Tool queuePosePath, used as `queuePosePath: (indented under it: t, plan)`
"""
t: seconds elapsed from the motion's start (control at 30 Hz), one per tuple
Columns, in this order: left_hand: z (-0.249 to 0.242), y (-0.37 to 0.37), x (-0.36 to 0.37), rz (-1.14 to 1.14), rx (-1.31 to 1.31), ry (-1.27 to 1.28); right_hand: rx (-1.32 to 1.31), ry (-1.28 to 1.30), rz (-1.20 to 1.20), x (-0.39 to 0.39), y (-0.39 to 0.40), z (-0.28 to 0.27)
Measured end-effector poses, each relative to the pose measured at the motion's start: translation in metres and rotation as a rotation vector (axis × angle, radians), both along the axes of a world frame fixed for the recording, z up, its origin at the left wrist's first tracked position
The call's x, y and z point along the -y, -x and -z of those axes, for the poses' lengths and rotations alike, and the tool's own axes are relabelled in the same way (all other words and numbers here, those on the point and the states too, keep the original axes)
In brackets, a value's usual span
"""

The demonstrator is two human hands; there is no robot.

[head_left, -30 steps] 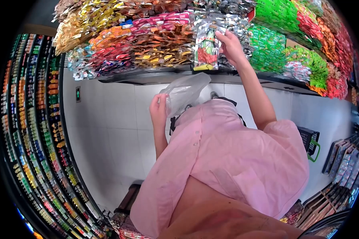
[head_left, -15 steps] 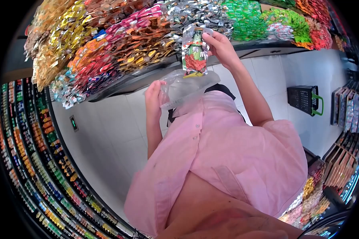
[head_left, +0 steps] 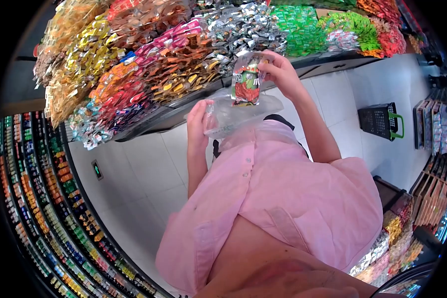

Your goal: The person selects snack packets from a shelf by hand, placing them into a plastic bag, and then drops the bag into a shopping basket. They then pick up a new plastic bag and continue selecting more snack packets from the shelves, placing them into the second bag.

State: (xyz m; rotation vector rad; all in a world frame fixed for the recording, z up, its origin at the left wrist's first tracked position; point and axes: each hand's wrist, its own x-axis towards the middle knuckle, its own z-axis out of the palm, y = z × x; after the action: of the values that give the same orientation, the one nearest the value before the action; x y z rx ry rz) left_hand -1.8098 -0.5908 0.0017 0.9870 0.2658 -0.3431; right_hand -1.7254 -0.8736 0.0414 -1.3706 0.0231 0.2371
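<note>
My left hand (head_left: 197, 121) pinches the side of a clear plastic bag (head_left: 228, 119), which hangs in front of my waist. Between the thumb and fingers of my right hand (head_left: 282, 73) is a snack packet (head_left: 246, 89), gripped by its upper right edge. The packet is upright, its printed front in view: silvery edges, a green middle with large characters, and reddish food pictured below. Its lower end overlaps the upper part of the bag. A clear, shiny film covers the packet's top.
Heaps of small wrapped snacks (head_left: 184, 82) fill a long display counter (head_left: 184, 107) just ahead. Curved shelves of small goods (head_left: 59, 198) line the left. A black basket with a green handle (head_left: 377, 121) stands on the tiled floor (head_left: 149, 164) at right.
My right hand has lowered the packet toward the bag, and clear film now covers more of its top. My left hand keeps its hold on the bag. The whole view has shifted slightly.
</note>
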Motion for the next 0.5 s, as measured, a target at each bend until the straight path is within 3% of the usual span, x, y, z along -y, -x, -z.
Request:
queuePosePath:
  t: [0.13,0.33,0.5]
  plan:
    - [0.0,-0.002,0.0,-0.035,-0.005,0.031,0.192,-0.05,-0.228,-0.01,0.009,-0.013]
    - [0.001,-0.004,0.0,-0.024,0.021,0.07,0.091,0.154,-0.444,-0.039,0.028,-0.007]
    - [-0.003,-0.006,0.008,-0.038,0.035,-0.026,0.644,0.931,-0.478,-0.052,0.027,0.022]
